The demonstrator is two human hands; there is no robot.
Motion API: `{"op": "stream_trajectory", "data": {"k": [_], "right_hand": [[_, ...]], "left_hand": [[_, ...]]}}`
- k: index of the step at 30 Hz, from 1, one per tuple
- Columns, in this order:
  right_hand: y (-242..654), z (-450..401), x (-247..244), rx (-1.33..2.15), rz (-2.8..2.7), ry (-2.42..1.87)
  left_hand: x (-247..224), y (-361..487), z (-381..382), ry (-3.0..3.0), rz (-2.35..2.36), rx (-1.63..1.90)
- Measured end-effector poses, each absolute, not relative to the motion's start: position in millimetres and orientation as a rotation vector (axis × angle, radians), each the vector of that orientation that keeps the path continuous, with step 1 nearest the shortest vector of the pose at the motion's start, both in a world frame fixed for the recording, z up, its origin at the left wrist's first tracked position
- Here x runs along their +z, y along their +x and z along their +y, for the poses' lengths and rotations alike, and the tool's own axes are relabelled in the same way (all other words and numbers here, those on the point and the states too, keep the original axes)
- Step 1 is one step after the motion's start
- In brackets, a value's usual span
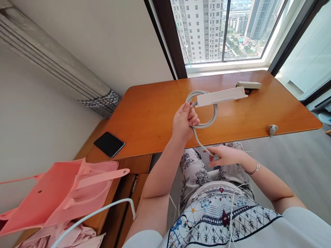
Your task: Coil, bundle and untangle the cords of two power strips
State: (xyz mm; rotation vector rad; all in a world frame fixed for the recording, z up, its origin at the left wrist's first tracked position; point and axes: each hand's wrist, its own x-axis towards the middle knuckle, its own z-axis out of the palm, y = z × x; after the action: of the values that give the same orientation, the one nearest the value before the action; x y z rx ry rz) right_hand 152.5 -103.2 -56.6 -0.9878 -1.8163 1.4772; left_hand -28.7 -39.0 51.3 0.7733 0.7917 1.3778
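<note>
My left hand (184,120) is closed around a loosely coiled white power cord (210,123), just above the table's front part. Joined to that cord, a white power strip (222,96) sticks out to the right, held off the tabletop. Over my lap, my right hand (223,155) has its fingers curled on the length of cord that hangs from the coil. A pale plug (273,129) sits at the table's front edge, right of both hands; whether it belongs to this cord cannot be seen.
The brown wooden table (150,117) stands before a window. Toward its back right lies another power strip (248,84) with a black part beneath. A black phone (109,144) rests at the left. Nearby are an open pink bag (62,193) and a curved white tube (103,208).
</note>
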Motion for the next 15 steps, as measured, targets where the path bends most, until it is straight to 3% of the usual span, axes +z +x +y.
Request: {"op": "stream_trajectory", "data": {"k": [5,8,12,15], "right_hand": [[223,-85,-45,1.466,-2.136,-1.164],[262,-68,-22,1.5,-1.919,-1.392],[278,-48,16,1.405,-1.486,-1.398],[273,-38,45,1.34,-1.483,-1.412]], "left_hand": [[72,-68,-36,0.775,0.837,1.407],[68,-86,-36,0.84,0.848,1.308],[50,-83,-39,1.009,0.809,1.117],[38,-71,-42,1.119,0.768,0.975]]}}
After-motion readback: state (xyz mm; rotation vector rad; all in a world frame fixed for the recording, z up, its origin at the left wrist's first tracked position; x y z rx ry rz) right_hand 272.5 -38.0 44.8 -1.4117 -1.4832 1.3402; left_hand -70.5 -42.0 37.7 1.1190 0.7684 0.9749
